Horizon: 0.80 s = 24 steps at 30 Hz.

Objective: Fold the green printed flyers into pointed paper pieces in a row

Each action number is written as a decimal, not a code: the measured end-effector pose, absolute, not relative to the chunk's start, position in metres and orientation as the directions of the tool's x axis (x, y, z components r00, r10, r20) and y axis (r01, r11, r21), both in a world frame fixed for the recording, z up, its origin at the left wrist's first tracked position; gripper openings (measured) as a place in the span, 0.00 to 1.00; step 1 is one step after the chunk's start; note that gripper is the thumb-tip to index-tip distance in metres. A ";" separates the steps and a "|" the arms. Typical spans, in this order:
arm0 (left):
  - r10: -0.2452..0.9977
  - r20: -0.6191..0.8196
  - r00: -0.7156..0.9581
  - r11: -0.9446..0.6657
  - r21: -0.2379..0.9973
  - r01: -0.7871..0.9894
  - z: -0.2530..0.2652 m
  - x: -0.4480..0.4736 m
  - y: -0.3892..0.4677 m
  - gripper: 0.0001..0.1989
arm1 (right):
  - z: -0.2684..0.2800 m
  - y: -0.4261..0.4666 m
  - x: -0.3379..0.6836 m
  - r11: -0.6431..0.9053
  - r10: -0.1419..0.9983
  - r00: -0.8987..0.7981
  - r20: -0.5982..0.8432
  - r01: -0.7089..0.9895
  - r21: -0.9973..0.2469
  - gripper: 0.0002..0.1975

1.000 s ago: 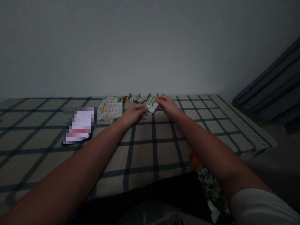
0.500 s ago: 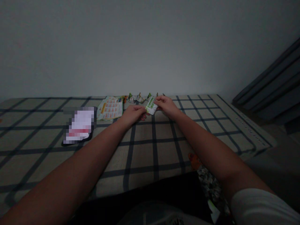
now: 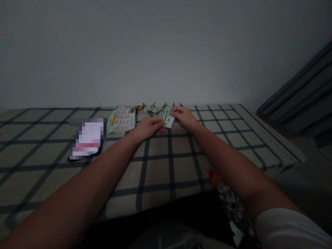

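Observation:
Between my two hands is a small green and white printed packet (image 3: 169, 120), held just above the checked cloth. My left hand (image 3: 150, 127) pinches its lower left edge between thumb and fingers. On the other side, my right hand (image 3: 183, 116) grips its upper right edge. Behind the packet, a row of folded green and silver packets (image 3: 155, 109) stands close to the wall; my right hand hides part of this row. Left of my left hand lies a flat printed bag (image 3: 122, 120) in pale green, with a panel of small orange and white boxes.
A phone-shaped item with a blurred-out screen (image 3: 88, 138) lies on the left of the checked cloth (image 3: 124, 186). Near my right forearm, a bag with orange and patterned parts (image 3: 230, 200) sits by the front edge. A plain wall (image 3: 166, 52) rises behind; a grey curtain (image 3: 306, 83) hangs at right.
My left hand has shifted slightly right along the packet and now covers more of its left edge. The packet has turned a little more upright. My right hand stays nearly still.

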<state>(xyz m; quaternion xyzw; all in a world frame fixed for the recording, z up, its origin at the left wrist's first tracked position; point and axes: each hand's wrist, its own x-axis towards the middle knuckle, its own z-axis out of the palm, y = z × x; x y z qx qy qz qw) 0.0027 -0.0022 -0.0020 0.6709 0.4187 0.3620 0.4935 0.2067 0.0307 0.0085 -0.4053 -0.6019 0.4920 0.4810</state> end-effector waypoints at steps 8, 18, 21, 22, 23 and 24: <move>0.925 0.124 0.360 -0.208 0.957 0.205 0.002 0.004 -0.006 0.18 | 0.007 0.031 0.207 0.145 0.960 -0.233 0.155 -0.060 -0.988 0.08; 0.948 0.145 0.284 -0.198 0.966 0.169 0.002 0.004 -0.005 0.17 | 0.009 0.030 0.208 0.077 0.958 -0.265 0.110 -0.132 -0.988 0.11; 0.953 0.126 0.277 -0.180 0.967 0.178 0.005 0.005 -0.008 0.17 | 0.009 0.029 0.208 0.085 0.958 -0.260 0.121 -0.145 -0.986 0.09; 0.953 0.122 0.278 -0.176 0.968 0.178 0.006 0.005 -0.009 0.17 | 0.009 0.029 0.208 0.087 0.959 -0.255 0.123 -0.147 -0.985 0.08; 0.952 0.120 0.281 -0.174 0.969 0.177 0.008 0.005 -0.009 0.17 | 0.009 0.029 0.208 0.089 0.961 -0.248 0.123 -0.146 -0.985 0.08; 0.951 0.118 0.285 -0.173 0.969 0.175 0.008 0.005 -0.010 0.17 | 0.009 0.030 0.207 0.090 0.963 -0.242 0.123 -0.142 -0.986 0.09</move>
